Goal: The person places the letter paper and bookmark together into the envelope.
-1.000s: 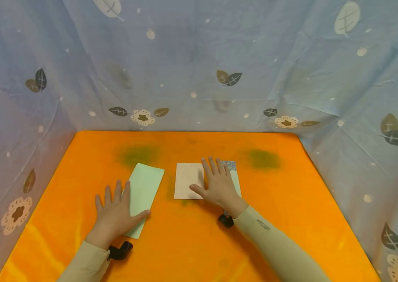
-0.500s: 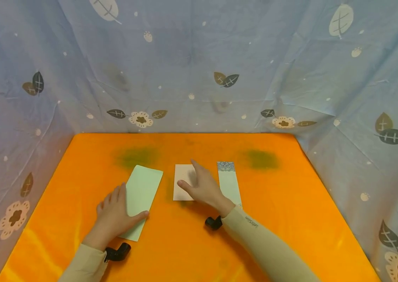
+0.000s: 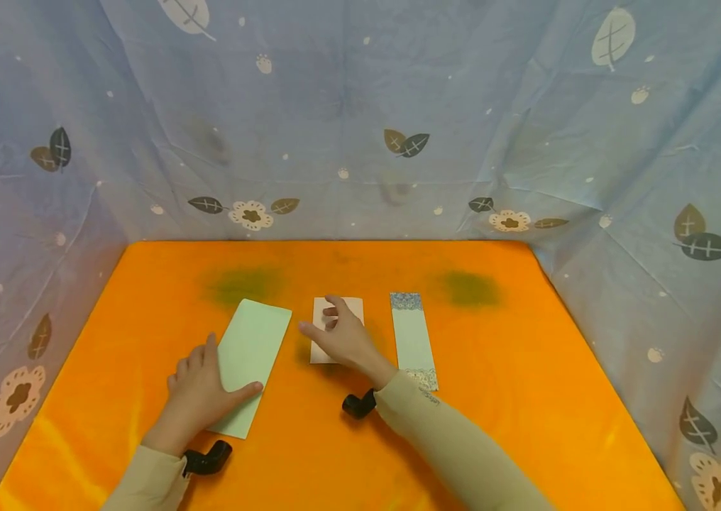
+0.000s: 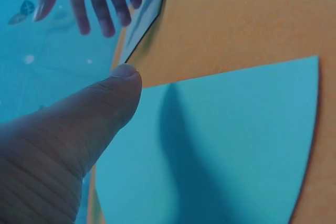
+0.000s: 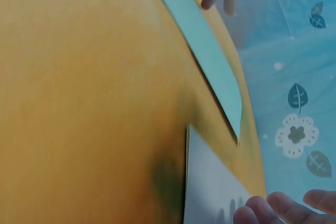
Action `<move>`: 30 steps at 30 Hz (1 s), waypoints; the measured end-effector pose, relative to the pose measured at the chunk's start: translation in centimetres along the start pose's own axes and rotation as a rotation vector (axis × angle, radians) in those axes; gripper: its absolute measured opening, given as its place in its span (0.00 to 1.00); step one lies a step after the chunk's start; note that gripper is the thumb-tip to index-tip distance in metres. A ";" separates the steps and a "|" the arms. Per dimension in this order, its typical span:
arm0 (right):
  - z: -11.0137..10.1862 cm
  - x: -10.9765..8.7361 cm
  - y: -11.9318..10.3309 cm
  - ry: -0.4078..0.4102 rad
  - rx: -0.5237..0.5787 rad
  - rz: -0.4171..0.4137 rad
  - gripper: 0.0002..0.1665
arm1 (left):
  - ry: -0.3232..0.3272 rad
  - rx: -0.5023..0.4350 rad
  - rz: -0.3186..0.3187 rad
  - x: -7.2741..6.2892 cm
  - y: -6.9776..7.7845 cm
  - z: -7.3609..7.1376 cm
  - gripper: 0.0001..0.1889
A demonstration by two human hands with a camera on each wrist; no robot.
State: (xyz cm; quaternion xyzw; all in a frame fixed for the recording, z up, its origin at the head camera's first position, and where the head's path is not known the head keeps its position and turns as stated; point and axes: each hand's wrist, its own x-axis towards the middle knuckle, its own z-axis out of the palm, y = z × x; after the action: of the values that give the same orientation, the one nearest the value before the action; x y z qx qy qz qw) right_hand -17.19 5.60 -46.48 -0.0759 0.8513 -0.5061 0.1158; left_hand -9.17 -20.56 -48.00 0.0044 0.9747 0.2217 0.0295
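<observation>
A pale green paper rectangle, like an envelope, lies slanted on the orange table. My left hand spans its near part, fingers along the left edge and thumb reaching toward the right edge. In the left wrist view the thumb overlaps the paper's edge, and a shadow falls across the green surface. Over a pale pink card in the middle hovers my right hand, fingers loosely bent with nothing between them. The right wrist view shows those fingertips beside the card.
Right of the card lies a long pale strip with lace-like patterned ends, partly near the right sleeve. The orange tabletop is bounded by a blue-grey curtain with leaf and flower prints at the back and sides.
My right hand has moved left, from between the strip and the card to over the card, its fingers bending; the strip is now uncovered. My left hand's fingers have drawn closer together.
</observation>
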 end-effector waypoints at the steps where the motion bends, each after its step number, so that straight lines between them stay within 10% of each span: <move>1: 0.2 0.0 -0.2 -0.002 0.009 0.006 0.57 | -0.002 0.004 -0.002 0.0 0.0 0.0 0.70; 20: 3.8 0.4 -1.3 -0.103 0.099 0.125 0.59 | -0.036 0.086 -0.031 -0.6 -0.4 0.1 0.63; 30: 4.3 0.7 -1.5 -0.185 0.380 0.206 0.45 | -0.038 0.093 -0.031 -0.4 -0.3 0.1 0.62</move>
State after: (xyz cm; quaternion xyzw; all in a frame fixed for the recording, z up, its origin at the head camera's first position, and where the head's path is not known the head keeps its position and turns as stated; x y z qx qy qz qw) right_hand -16.67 1.09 -47.27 -0.0113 0.7298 -0.6336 0.2565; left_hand -8.74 -20.80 -48.24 -0.0050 0.9832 0.1753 0.0509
